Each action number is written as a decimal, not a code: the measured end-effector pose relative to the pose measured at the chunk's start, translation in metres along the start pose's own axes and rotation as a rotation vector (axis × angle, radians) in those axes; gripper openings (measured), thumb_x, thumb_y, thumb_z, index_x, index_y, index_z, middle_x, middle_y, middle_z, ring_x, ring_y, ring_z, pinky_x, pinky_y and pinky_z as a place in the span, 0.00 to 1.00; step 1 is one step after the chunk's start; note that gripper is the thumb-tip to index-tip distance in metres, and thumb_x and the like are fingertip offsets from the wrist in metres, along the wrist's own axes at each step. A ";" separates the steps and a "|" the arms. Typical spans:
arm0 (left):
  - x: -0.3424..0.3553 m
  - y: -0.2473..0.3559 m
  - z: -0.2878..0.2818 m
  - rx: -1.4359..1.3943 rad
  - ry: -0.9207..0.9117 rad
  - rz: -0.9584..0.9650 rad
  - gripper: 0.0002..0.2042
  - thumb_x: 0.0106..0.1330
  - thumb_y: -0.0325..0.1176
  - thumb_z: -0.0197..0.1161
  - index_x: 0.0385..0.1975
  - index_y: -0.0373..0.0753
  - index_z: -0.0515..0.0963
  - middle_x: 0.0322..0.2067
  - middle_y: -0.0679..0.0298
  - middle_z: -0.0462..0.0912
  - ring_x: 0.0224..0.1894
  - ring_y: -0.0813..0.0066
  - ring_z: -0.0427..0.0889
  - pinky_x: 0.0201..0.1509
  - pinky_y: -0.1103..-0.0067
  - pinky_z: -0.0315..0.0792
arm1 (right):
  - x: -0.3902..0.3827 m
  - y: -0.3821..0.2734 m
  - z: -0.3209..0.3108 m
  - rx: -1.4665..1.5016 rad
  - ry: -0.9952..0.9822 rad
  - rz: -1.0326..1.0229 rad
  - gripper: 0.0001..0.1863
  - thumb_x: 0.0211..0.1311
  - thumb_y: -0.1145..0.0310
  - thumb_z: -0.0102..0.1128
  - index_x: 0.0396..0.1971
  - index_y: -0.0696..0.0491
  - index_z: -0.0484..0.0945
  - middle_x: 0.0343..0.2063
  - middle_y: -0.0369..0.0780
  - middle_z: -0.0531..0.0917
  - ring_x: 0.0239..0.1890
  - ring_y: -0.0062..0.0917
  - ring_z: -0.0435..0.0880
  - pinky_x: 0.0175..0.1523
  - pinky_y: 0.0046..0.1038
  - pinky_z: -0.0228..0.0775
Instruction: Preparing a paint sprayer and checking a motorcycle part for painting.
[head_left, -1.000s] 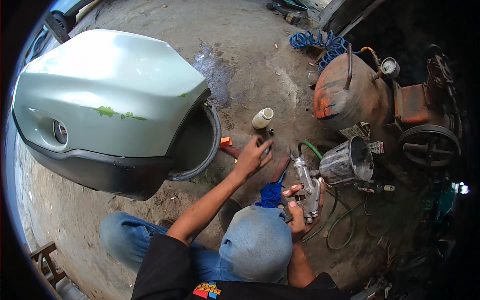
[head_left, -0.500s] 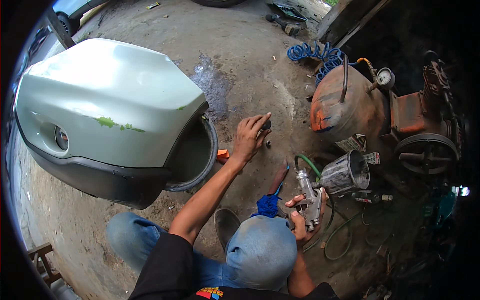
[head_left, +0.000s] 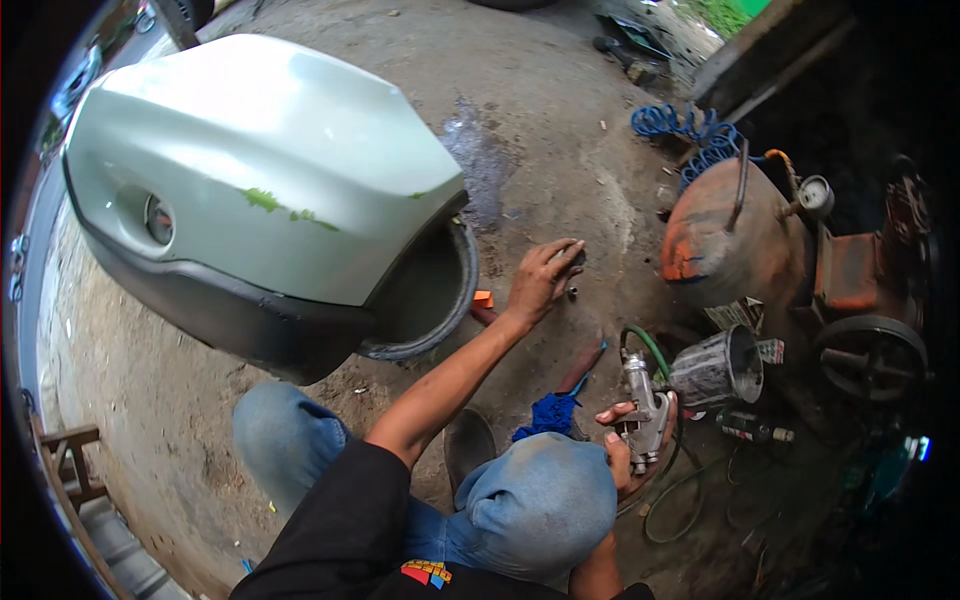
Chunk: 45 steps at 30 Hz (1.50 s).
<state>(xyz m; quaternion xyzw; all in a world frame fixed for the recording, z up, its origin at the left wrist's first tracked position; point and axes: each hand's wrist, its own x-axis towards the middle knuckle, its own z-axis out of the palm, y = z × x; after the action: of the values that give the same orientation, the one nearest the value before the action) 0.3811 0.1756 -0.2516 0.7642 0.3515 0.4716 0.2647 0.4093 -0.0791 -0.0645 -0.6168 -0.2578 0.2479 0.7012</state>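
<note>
My left hand reaches out over the ground, its fingers closed round a small dark round piece that they partly hide. Just below those fingers sits a tiny metal fitting. In my right hand is a metal spray gun, gripped by its handle beside my knee. A grey-stained paint cup lies on its side, right by the gun. From the gun's back a green hose curves away. Left of my arm stands a pale green car bumper with brighter green patches.
Behind the bumper's edge is a dark round tub. A rusty compressor tank with a gauge and a coiled blue hose stands at right. Near my shoe lie a blue cloth and an orange piece. A bottle lies at right.
The whole view has shifted, so everything sits further right in the picture. The left hand keeps the dark piece in its fingers, and the right hand still grips the spray gun.
</note>
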 end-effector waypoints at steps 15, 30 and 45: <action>-0.007 -0.011 0.004 -0.028 -0.069 -0.047 0.27 0.72 0.35 0.71 0.72 0.56 0.78 0.73 0.60 0.76 0.65 0.52 0.81 0.69 0.60 0.75 | -0.005 -0.006 0.005 0.015 -0.122 -0.022 0.49 0.54 0.80 0.55 0.82 0.63 0.55 0.47 0.51 0.83 0.45 0.33 0.84 0.58 0.40 0.80; 0.033 0.093 -0.102 -0.498 -0.210 -0.174 0.12 0.70 0.29 0.66 0.51 0.39 0.87 0.54 0.55 0.87 0.49 0.64 0.90 0.54 0.70 0.83 | 0.017 -0.033 0.047 -0.083 -0.188 -0.126 0.49 0.51 0.76 0.52 0.80 0.65 0.60 0.44 0.46 0.81 0.39 0.29 0.79 0.52 0.33 0.78; -0.049 0.118 -0.140 -1.073 -0.791 -0.468 0.25 0.79 0.47 0.68 0.62 0.30 0.83 0.47 0.64 0.90 0.50 0.80 0.83 0.60 0.75 0.76 | 0.046 -0.034 0.104 -0.190 -0.149 -0.188 0.47 0.55 0.82 0.46 0.81 0.51 0.64 0.47 0.45 0.82 0.41 0.26 0.80 0.53 0.29 0.76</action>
<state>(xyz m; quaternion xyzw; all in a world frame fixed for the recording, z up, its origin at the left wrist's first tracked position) 0.2730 0.0750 -0.1323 0.5466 0.1029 0.1977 0.8072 0.3753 0.0240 -0.0175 -0.6333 -0.3881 0.2010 0.6387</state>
